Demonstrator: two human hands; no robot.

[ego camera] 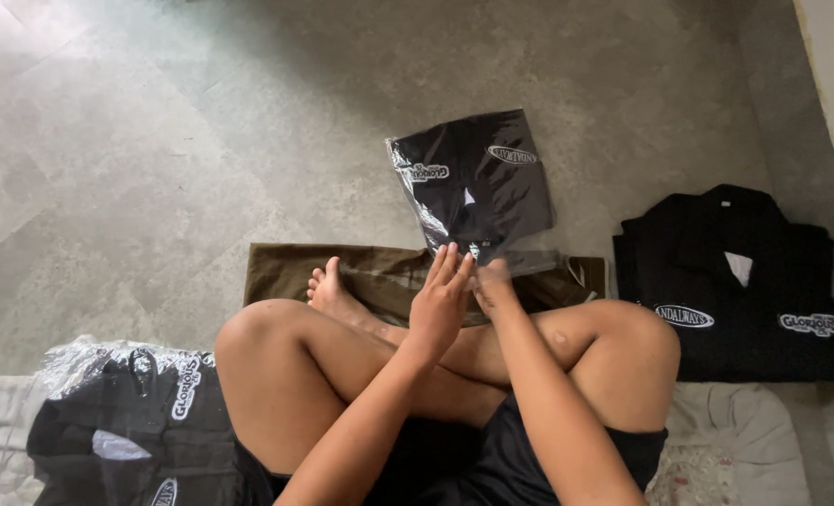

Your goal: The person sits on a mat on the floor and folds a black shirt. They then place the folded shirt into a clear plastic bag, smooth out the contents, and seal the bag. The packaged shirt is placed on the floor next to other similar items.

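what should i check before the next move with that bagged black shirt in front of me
1. Left hand on the open end of the clear bag: ok, fingers touch it.
2. Right hand grip on the bag: cannot tell, it is blurred.
3. Black shirt fully inside the bag: ok.
4. Bag mouth sealed: cannot tell.
5. Bagged pile by the left knee apart from the work: ok.
6. Unbagged folded shirt on the right lies flat, untouched: ok.

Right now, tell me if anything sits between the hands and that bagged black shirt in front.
Nothing visible does. The left hand and right hand already meet the near edge of the bagged black shirt; only the olive cloth lies beneath them.
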